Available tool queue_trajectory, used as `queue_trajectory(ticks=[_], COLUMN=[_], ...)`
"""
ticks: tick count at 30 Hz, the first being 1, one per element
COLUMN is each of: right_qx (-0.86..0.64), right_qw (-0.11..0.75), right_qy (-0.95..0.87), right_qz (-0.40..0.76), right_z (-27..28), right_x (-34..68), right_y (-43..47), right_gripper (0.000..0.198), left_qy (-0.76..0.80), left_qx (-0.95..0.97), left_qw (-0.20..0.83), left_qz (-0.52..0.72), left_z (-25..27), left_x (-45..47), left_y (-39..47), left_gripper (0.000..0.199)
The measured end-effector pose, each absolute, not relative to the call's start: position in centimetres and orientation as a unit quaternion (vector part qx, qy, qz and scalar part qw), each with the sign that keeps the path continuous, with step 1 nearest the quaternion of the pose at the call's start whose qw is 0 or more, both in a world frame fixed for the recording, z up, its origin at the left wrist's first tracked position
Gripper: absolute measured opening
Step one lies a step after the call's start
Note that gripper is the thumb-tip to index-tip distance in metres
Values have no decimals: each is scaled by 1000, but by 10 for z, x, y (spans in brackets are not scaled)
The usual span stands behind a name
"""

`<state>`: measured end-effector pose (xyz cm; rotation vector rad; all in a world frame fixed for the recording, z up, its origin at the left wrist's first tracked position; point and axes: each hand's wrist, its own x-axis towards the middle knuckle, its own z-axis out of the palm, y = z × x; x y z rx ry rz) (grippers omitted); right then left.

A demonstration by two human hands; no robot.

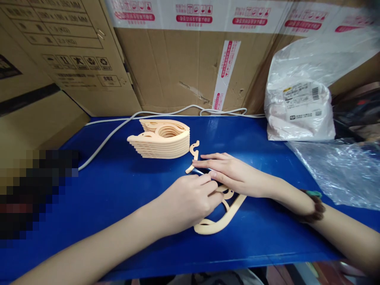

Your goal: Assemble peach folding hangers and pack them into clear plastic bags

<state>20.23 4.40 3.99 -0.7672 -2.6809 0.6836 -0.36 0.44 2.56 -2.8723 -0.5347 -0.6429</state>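
Observation:
A cream plastic hanger (pixel 218 226) lies on the blue table, its upper part hidden beneath my hands. Over it my left hand (pixel 192 198) is closed, fingers curled onto the hanger. My right hand (pixel 234 174) lies almost flat across the hanger's top, fingers stretched toward the left, its thumb touching my left fingers. Just past my right fingertips shows a small cream hook piece (pixel 194 154); I cannot tell whether it is joined to the hanger. A dark shiny strip (pixel 197 171) peeks out between my hands, its kind unclear. Farther back stands a stack of matching hangers (pixel 166 146).
A white cable (pixel 109 134) runs along the back and left of the table (pixel 103 229). Cardboard boxes (pixel 178 59) wall off the back and left. On the right are a labelled plastic bag (pixel 297 99) and clear plastic wrap (pixel 341 170).

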Motion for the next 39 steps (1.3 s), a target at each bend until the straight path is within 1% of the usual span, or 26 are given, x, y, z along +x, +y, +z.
queue_trajectory(ticks=[3,6,9,12,16,20,22,24,27,32,35,39], right_qx=[-297,-326,-360,-396,-436,-515,-563,-595,-579,-512,-499,-502], right_qw=[131,141,147,139,113,78,51,32,31,64,71,73], right_qy=[-928,-930,-921,-908,-892,-850,-821,-800,-814,-856,-859,-857], right_qz=[182,93,22,-16,-38,-79,-82,-73,-46,37,86,93], right_z=[43,47,50,54,56,55,55,54,51,48,50,52], right_x=[204,212,224,236,247,250,251,251,252,250,249,249], right_y=[43,45,51,59,67,69,69,69,70,70,68,66], right_gripper=[46,40,34,34,38,32,33,38,43,32,29,28], left_qy=[-168,-166,-180,-199,-209,-241,-252,-252,-251,-258,-264,-273], left_qx=[-958,-956,-952,-944,-932,-923,-921,-920,-915,-915,-918,-917], left_qw=[107,133,173,213,252,261,261,264,278,280,266,265], left_qz=[-205,-203,-179,-152,-156,-146,-143,-143,-148,-134,-131,-120], left_z=[30,34,35,32,27,28,29,30,30,30,31,31], left_x=[-3,-5,-10,-16,-20,-20,-20,-19,-18,-18,-19,-20], left_y=[4,8,17,26,33,35,35,35,34,33,33,31], left_gripper=[21,30,34,32,24,18,18,17,19,22,21,19])
